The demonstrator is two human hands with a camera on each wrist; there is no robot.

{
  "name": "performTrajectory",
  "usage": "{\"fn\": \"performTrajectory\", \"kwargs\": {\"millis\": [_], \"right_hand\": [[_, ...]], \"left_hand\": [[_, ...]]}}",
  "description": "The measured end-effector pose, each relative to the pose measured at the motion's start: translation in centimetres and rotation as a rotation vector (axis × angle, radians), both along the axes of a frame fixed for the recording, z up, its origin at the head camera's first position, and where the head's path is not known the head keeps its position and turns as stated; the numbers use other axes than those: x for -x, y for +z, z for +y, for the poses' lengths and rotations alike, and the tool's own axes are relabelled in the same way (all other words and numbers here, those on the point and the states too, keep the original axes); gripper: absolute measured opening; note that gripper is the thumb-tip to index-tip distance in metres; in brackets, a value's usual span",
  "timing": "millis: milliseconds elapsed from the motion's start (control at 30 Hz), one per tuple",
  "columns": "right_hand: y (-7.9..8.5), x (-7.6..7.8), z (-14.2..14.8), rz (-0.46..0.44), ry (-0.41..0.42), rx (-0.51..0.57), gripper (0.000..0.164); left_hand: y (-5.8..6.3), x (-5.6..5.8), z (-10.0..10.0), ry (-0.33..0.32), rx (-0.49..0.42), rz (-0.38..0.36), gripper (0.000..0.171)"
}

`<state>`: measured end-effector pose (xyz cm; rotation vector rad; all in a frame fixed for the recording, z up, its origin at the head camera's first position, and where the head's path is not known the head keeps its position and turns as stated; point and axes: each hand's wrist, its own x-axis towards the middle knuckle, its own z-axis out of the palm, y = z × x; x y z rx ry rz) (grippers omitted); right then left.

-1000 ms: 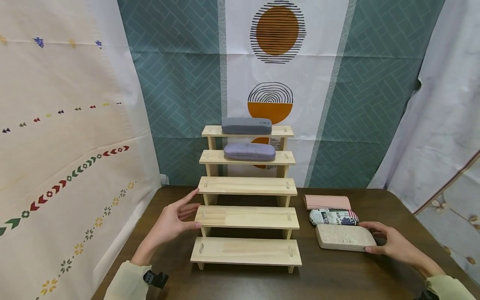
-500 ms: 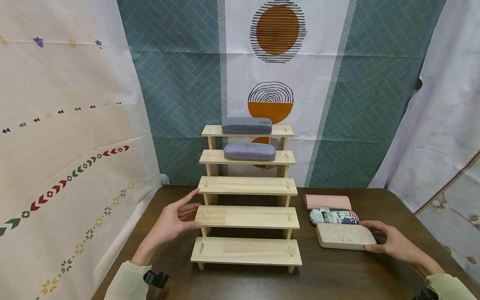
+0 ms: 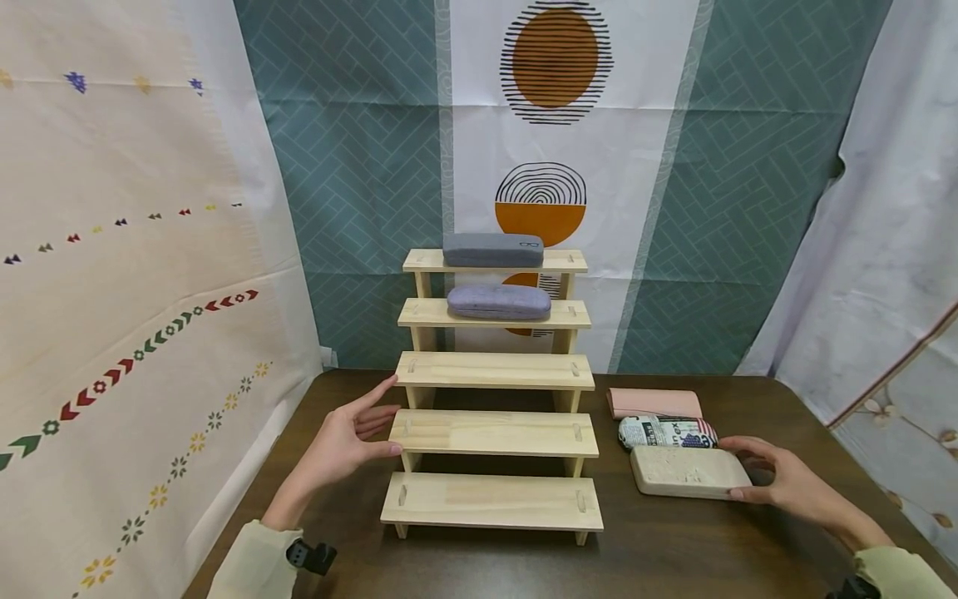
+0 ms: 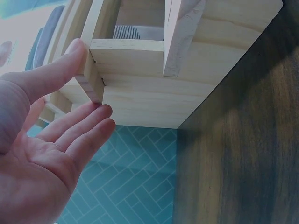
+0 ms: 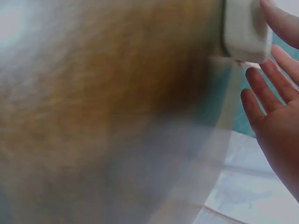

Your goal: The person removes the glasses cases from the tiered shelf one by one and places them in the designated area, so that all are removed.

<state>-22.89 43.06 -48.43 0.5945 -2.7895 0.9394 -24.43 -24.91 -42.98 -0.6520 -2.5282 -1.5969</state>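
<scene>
The right hand (image 3: pixel 786 487) is gripping the right end of a cream case (image 3: pixel 688 472), with the thumb lying along the near corner and the index finger along the far one; the right wrist view is blurring in places, so how firmly the fingertips are pressing is hard to tell. The case is lying on the brown table (image 3: pixel 524 574), right of the wooden rack (image 3: pixel 490 499). The left hand (image 3: pixel 337 445) is holding the left end of the rack's second step from the bottom between thumb and fingers. Just behind the cream case, a printed pouch (image 3: pixel 666 433) is lying, and a pink case (image 3: pixel 654 403) is sitting behind that. Higher up, a purple case (image 3: pixel 499 302) is resting on the rack's fourth step, and a grey case (image 3: pixel 492 250) is occupying the top one. Behind everything, a teal-and-white cloth (image 3: pixel 344 166) is hanging.
</scene>
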Motion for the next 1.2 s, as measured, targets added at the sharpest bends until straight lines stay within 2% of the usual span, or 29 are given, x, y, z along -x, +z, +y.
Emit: {"fn": "performTrajectory", "kwargs": {"millis": [167,300,533,700,967,1200], "right_hand": [[2.5,0.1,-0.9,0.071,0.023,0.007,0.066],[5.2,0.5,-3.1,0.095,0.02,0.024,0.066],[9.8,1.3,-8.4,0.064,0.001,0.064,0.061],[12.1,2.3,-12.4,0.02,0.027,0.12,0.06],[15.4,5.0,-17.7,0.102,0.085,0.117,0.058],[17.9,7.8,-20.8,0.117,0.136,0.106,0.061]], "left_hand": [[0.0,0.0,0.1,0.009,0.014,0.001,0.102],[0.1,-0.1,0.1,0.012,0.017,0.003,0.102],[0.2,0.0,0.1,0.002,0.014,0.013,0.101],[0.1,0.0,0.1,0.0,0.009,0.008,0.101],[-0.1,0.0,0.1,-0.002,0.008,0.008,0.102],[0.1,0.0,0.1,-0.008,0.004,0.014,0.102]]}}
